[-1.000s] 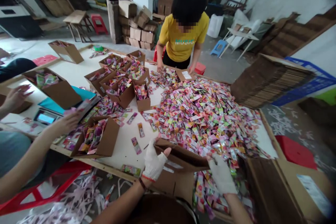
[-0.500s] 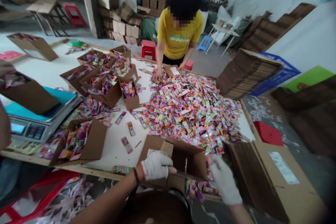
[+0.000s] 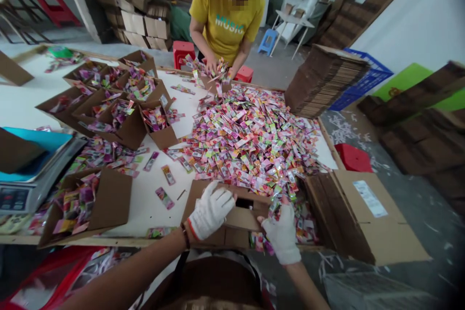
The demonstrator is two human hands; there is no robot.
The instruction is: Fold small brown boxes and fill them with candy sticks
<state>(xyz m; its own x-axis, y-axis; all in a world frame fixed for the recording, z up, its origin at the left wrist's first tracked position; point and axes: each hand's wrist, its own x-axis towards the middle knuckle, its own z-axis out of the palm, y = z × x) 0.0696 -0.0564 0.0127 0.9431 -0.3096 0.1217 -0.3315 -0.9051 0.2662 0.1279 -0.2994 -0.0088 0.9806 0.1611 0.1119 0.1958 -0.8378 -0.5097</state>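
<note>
A cardboard box (image 3: 241,217) lies at the near table edge, its flaps partly folded over a small dark gap. My left hand (image 3: 211,210), in a white glove with bare fingertips, rests on the box's left flaps, fingers apart. At the box's right end is my right hand (image 3: 282,232), also gloved, its thumb against the flap edge and its fingers beside the packets. Beyond the box spreads a big pile of small colourful packets (image 3: 247,135).
Filled boxes (image 3: 123,126) stand at the left, beside a scale (image 3: 22,193). Flattened cartons (image 3: 378,213) lie at the right; another stack (image 3: 323,80) stands at the far right. Across the table, a person in a yellow shirt (image 3: 228,19) handles packets over a box.
The box's flaps have folded inward over its opening. My left hand has spread on top, and my right hand has moved in to the box's right end. The person opposite has lifted packets over their box.
</note>
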